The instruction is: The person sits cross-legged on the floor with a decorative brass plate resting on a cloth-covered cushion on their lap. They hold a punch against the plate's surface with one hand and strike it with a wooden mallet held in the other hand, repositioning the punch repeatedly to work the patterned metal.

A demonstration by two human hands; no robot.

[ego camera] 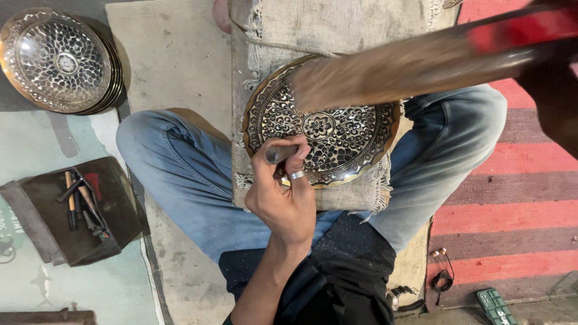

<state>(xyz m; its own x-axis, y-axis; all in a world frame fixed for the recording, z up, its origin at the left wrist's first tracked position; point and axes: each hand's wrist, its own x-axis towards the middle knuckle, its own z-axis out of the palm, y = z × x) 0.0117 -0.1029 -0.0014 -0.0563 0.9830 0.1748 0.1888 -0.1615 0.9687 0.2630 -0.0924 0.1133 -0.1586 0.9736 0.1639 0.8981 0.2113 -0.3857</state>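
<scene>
At the far left I see a stack of engraved metal bowls [57,60] on the floor, and below it a dark cloth tray [84,210] carrying a few small chisels [81,204]. Moving inward, my left hand [283,192] sits over my lap, clenched around a short metal punch [280,154] whose tip rests on the lower left part of the engraved round plate [337,141]. A ring shows on one finger. The plate lies on a frayed cloth pad [337,24] across my crossed legs in blue jeans, tilted slightly toward me, with a flower motif at its centre. Above the plate a wooden mallet [391,69] sweeps across, blurred by motion, its head over the plate's upper left rim. My right hand [554,78] is at the far right edge, too blurred to say how it grips. Lower right, on the red striped rug [512,204], lie a black cable [442,280] and a green box [495,306].
</scene>
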